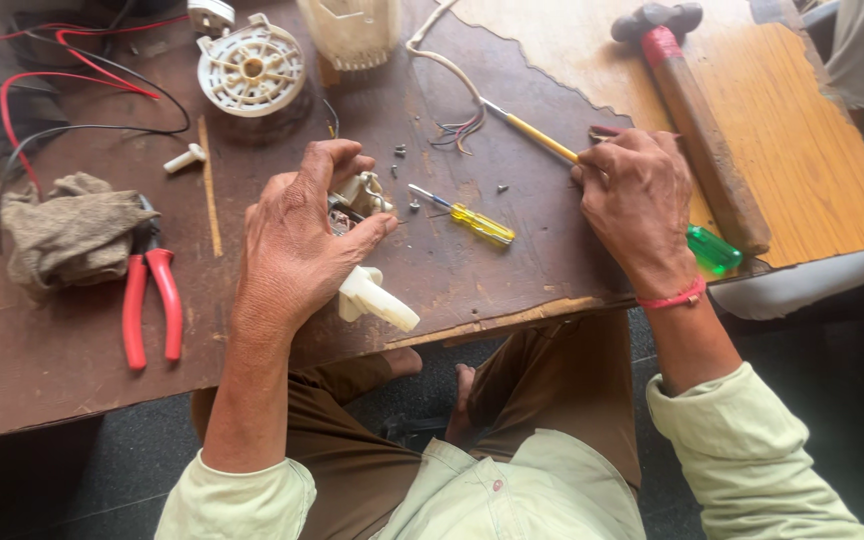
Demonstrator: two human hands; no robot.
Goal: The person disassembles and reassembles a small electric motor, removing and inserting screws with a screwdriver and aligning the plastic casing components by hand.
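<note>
My left hand is closed over a cream plastic part with metal fittings near the table's front edge; its cream handle-like end sticks out below the palm. My right hand grips a thin yellow-shafted tool whose tip points up-left toward a bundle of coloured wire ends. Between both hands lies a small yellow-handled screwdriver. A green-handled tool shows just below my right wrist.
Red-handled pliers and a crumpled rag lie at left, with red and black wires behind. A round white slotted part and cream housing sit at the back. A hammer rests on a wooden board. Small screws are scattered.
</note>
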